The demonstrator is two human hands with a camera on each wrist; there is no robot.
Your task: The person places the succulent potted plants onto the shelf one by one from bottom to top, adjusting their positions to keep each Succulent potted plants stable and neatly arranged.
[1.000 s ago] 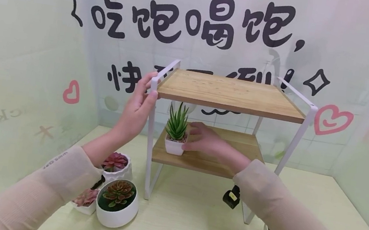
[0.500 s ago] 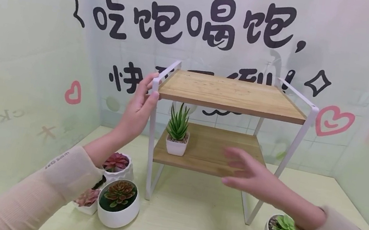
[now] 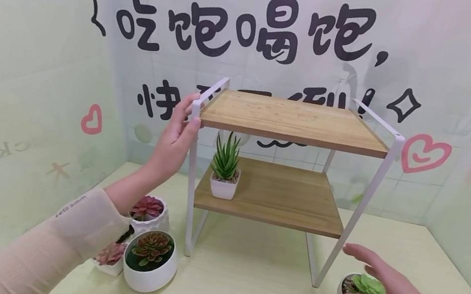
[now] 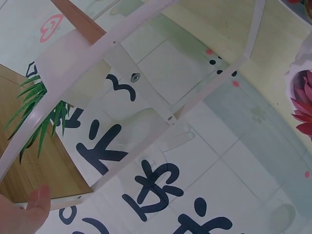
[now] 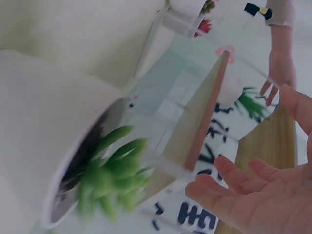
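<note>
At the upper left front corner of a two-tier wooden shelf [image 3: 296, 118], my left hand [image 3: 173, 141] holds the white metal frame, thumb in front and fingers behind. Its thumb also shows at the lower left of the left wrist view. My right hand [image 3: 398, 293] hovers over a white pot with a green succulent [image 3: 368, 287], fingers spread and nothing held. In the right wrist view the pot [image 5: 48, 131] is beside those fingers. On the lower tier's left end stands an aloe-like plant [image 3: 226, 161] in a small square white pot.
Left of the shelf, several potted succulents cluster on the pale table: a round white pot with a brownish-green rosette [image 3: 149, 268], a red succulent [image 3: 147, 208] in a wavy white pot, and a pink one [image 3: 110, 254]. A printed wall backdrop rises behind.
My right hand has let go of the aloe pot on the lower tier and moved right and down to the green succulent. The left hand stays on the frame.
</note>
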